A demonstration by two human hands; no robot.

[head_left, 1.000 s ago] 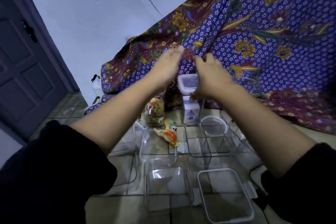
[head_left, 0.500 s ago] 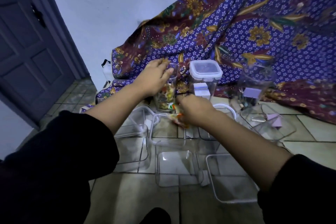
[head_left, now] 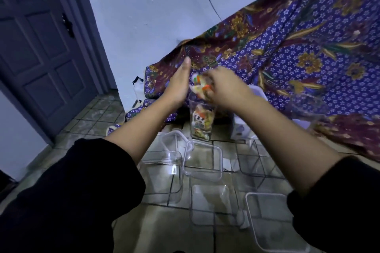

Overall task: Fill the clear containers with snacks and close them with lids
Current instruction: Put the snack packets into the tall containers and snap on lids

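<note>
Across the far and right side a patterned cloth (head_left: 308,57) hangs down to the tiled floor (head_left: 98,117) and closes off that edge. On the left a dark panelled door (head_left: 37,57) stands shut, with bare tiles between it and the person's left arm. Near the person, between the two forearms, low clear containers (head_left: 211,205) crowd the floor, their edges close together. Just beyond them a tall clear container (head_left: 200,123) stands upright, partly filled with snacks. The left hand (head_left: 178,84) is held flat, fingers straight and together, just left of its mouth. The right hand (head_left: 224,86), blurred, is curled round a snack packet (head_left: 200,84) right above that mouth.
</note>
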